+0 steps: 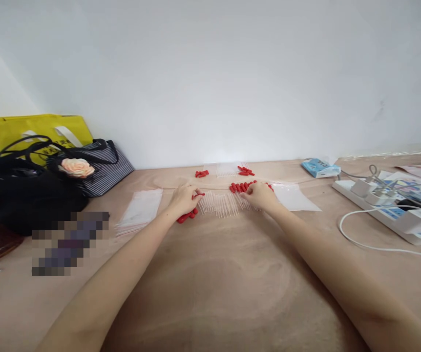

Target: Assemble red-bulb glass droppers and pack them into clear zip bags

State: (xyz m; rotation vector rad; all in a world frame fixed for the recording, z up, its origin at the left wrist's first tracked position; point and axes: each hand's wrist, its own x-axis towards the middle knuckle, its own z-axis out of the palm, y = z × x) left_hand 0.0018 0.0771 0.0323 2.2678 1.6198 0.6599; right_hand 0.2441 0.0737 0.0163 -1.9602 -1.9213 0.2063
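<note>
Center frame: left hand (pixel 185 199) nearly closed, small red piece (pixel 198 195) pinched at fingertips. Right hand (pixel 260 196) curled at right end of the row of thin white sticks (pixel 218 204), fingertips close together; can't tell if it grips one. Row lies on tabletop (pixel 203 283) between hands. Red pile (pixel 187 216) just below left hand; red row (pixel 240 187) beside and behind right hand. Clear bags (pixel 141 208) left of center, another (pixel 294 197) right. Power strip (pixel 386 210) far right, striped bag (pixel 104 168) left.
</note>
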